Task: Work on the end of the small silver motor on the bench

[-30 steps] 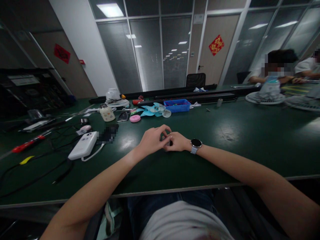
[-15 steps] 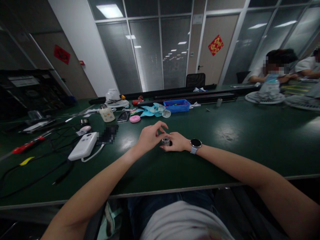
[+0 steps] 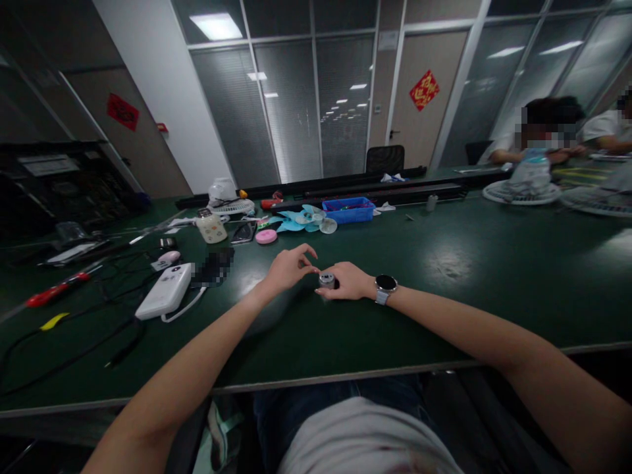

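A small silver metal cylinder [image 3: 326,281], with dark spots on its round top face, stands upright on the green table. My right hand [image 3: 347,281] wraps it from the right, thumb on the near side and fingers on the far side; a watch is on that wrist. My left hand [image 3: 290,268] hovers just left of the cylinder. Its thumb and index finger are spread apart with nothing visible between them, and the thumb tip is close to the cylinder's top edge. The cylinder's right side is hidden by my right hand.
Beyond my hands are a blue fan blade [image 3: 300,220], a blue tray [image 3: 349,210] and a pink round piece [image 3: 266,236]. On the left lie a white power bank [image 3: 164,291], cables and a red-handled tool [image 3: 58,290]. Two people sit far right near fan parts [image 3: 521,192].
My left hand has drawn back to the left, off the cylinder, so its top face shows more fully. My right hand keeps its hold in nearly the same spot.
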The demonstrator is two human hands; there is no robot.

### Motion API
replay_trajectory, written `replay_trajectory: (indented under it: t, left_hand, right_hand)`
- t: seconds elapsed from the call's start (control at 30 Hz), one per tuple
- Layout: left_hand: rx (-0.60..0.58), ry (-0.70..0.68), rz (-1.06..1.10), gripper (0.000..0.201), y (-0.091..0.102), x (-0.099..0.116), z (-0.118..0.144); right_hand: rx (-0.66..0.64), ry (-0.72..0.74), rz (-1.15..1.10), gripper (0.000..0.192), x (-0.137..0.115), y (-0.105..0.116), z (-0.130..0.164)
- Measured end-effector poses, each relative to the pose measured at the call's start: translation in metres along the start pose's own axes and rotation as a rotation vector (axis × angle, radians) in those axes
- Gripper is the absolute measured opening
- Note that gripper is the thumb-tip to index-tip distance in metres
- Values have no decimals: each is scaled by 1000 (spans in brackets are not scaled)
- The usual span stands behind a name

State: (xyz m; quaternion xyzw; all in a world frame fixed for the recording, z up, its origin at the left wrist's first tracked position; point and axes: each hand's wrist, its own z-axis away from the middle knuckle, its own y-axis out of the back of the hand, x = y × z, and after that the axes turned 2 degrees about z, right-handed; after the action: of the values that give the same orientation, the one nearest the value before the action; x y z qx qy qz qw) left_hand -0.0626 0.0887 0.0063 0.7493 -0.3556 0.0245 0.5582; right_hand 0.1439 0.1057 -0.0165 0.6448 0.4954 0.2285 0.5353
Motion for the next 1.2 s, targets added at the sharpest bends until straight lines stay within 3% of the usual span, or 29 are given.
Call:
replay_trajectory:
  t: [0.27,0.6,0.77,1.0,1.2]
  left_hand:
    - [-113,26,-18,31,-4,1,4]
    - [-242,64,57,46,8,-2,0]
    - [-167,65,88,39,6,-2,2]
    - [124,18,200,28,8,8,-2]
    - [85,-49,341,24,6,27,1]
  right_hand:
    - [-4,11,-2,42,1,0,0]
    - [-8,6,-15,39,1,0,0]
    - [-5,8,-9,41,0,1,0]
    - [3,14,22,43,0,0,0]
    - [8,-6,66,49,1,-1,-1]
